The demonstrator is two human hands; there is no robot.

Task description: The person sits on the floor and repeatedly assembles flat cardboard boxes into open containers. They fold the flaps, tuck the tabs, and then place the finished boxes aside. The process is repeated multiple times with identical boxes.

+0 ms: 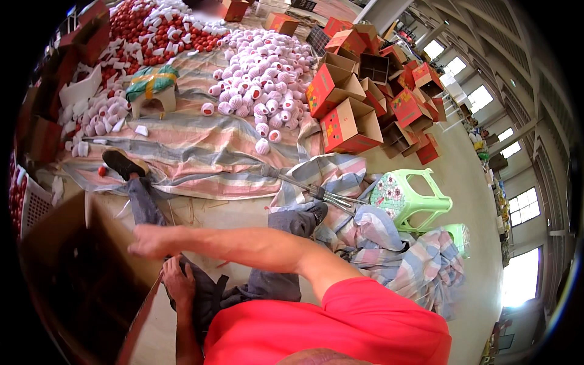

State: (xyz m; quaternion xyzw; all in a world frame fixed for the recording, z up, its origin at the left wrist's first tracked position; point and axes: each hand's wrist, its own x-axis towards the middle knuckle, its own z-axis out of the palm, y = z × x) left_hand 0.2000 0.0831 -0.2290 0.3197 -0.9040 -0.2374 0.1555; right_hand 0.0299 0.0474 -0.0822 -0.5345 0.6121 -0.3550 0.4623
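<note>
A large open cardboard box (100,234) stands at the lower left, its inside dark and its contents hard to make out. My left hand (180,281) has its fingers curled over the box's near right edge. My right arm reaches across to the left, and my right hand (152,241) is over the far right part of the box. The fingers of that hand look closed; what they hold, if anything, is hidden.
Foam-netted red fruit (261,73) lies heaped on a striped sheet (213,140), with bare red fruit (134,36) behind. Red cartons (353,125) pile up at the right. Nearer are a green plastic stool (426,204), metal poles (328,194) and a padded white stool (155,100).
</note>
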